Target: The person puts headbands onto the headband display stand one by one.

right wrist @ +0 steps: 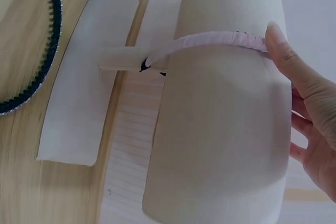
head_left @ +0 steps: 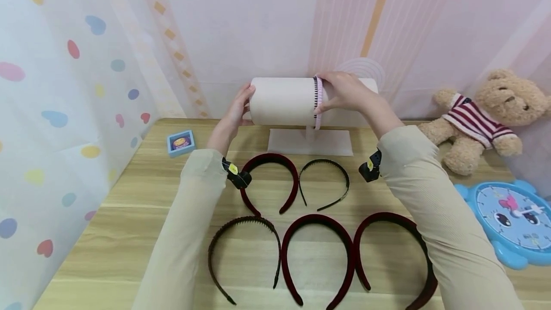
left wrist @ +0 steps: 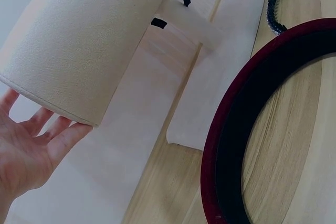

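Note:
A cream cylindrical headband stand [head_left: 281, 102] lies level on its post above a flat white base [head_left: 310, 142]. Around its middle sits a pale pink headband [head_left: 319, 102] with dark teeth along its inside. My right hand [head_left: 346, 92] holds this headband, thumb at the band in front and index finger near its top; in the right wrist view the thumb tip meets the pink band [right wrist: 220, 39]. At the cylinder's left end, my left hand [head_left: 236, 109] touches the rim with spread fingers [left wrist: 63, 129], steadying nothing else.
In front lie dark red padded headbands [head_left: 289, 252] and thin toothed ones, one black [head_left: 347, 181] and one brown [head_left: 210, 252]. A small blue box [head_left: 181, 143] is at left. On the right are a teddy bear [head_left: 462, 130] and a blue toy clock [head_left: 512, 214]. A curtain hangs close behind.

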Demonstrator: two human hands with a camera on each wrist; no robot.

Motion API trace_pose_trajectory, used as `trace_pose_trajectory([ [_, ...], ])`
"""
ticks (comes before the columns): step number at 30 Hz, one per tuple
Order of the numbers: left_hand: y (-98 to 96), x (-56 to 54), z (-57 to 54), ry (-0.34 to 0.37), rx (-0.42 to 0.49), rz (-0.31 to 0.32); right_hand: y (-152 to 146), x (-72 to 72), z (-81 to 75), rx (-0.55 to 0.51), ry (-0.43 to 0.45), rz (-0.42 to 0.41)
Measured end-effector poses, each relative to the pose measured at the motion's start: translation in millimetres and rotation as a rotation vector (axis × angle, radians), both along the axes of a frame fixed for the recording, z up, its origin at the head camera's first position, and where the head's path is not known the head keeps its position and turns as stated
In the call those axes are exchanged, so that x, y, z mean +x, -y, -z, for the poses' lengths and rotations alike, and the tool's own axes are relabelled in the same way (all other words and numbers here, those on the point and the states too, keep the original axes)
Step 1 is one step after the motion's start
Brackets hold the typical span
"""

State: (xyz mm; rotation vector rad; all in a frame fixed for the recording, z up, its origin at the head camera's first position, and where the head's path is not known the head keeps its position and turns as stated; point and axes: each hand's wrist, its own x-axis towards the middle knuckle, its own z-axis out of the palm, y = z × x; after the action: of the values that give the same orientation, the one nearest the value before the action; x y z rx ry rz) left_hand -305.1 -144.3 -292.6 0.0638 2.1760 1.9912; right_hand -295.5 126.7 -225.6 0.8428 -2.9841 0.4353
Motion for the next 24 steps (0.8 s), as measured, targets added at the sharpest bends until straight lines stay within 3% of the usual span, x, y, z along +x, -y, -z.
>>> trace_pose_trajectory([
  [11,-2.8,3.1,1.6,0.015,0.005,-0.001,16,-6.3,0.7,0.016,0.007,-0.038],
  [24,-2.7,4.9,4.9,0.002,0.021,-0.005,45,-2.1,3.9,-0.011,-0.021,-0.069],
])
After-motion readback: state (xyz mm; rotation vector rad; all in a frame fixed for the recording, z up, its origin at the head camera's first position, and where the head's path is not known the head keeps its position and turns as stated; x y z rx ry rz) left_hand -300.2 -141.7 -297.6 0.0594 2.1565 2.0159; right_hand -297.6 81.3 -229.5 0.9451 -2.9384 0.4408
